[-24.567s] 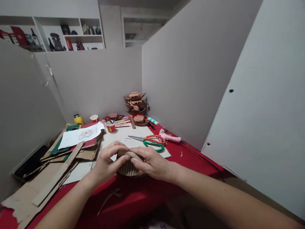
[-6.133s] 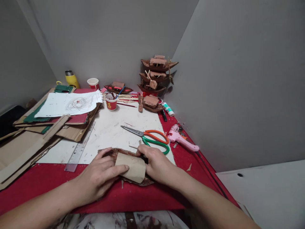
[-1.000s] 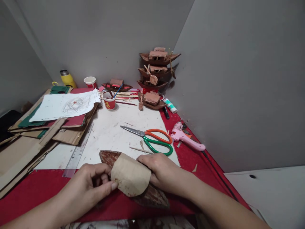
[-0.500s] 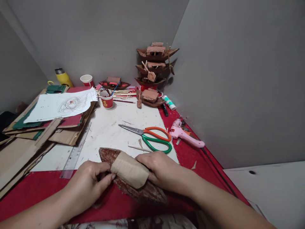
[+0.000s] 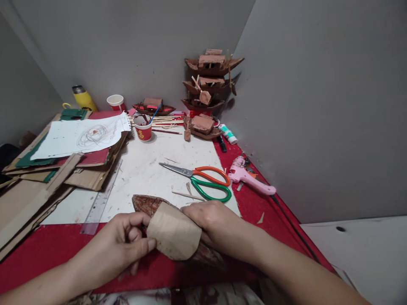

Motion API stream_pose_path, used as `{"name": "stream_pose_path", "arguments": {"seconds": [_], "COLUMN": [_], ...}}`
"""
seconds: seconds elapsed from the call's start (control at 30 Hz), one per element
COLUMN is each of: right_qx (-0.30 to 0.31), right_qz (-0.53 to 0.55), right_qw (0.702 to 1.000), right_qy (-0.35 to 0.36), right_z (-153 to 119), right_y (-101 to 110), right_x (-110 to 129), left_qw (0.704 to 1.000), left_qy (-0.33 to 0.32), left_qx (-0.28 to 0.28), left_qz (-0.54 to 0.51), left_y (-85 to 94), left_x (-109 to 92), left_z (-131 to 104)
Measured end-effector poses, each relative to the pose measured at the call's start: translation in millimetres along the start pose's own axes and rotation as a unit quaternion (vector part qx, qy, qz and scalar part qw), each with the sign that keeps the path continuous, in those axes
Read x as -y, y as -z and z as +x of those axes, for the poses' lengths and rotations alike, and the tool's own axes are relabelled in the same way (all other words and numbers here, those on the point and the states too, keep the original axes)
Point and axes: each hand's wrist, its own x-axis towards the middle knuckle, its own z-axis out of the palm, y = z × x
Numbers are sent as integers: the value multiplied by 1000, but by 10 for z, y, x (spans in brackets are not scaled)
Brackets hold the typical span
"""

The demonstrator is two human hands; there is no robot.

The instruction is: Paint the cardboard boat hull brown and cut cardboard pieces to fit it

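Note:
A small brown boat model (image 5: 146,204) is tilted near the table's front edge, its pointed end toward the upper left. Over its middle lies a curved tan cardboard piece (image 5: 174,232). My left hand (image 5: 129,241) pinches the cardboard's left edge between thumb and fingers. On the other side, my right hand (image 5: 216,224) wraps round the far right side of the cardboard and boat, its fingertips partly hidden. Scissors (image 5: 193,172) with orange and green handles lie just beyond my hands.
Cardboard sheets (image 5: 92,180) and a drawing (image 5: 70,137) lie left, beside a clear ruler (image 5: 103,197). A pink glue gun (image 5: 251,180) rests right. Farther back are a red cup (image 5: 143,132), sticks, a small boat (image 5: 203,125) and stacked boats (image 5: 211,63).
The cardboard piece has been tilted up, so more of its face shows and it covers more of the boat. My left thumb has moved slightly lower on its edge. The view has shifted a little.

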Motion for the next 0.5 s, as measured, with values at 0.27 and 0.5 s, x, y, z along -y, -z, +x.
{"name": "stream_pose_path", "arguments": {"seconds": [0.27, 0.5], "right_qx": [12, 26], "right_qz": [-7, -13], "right_qw": [1000, 999], "right_qy": [-8, -14], "right_z": [11, 17], "right_y": [27, 33], "right_x": [10, 15], "left_qw": [997, 973], "left_qy": [-37, -115], "left_qx": [-24, 2], "left_qz": [61, 201], "left_y": [13, 80], "left_x": [80, 89], "left_z": [108, 87]}}
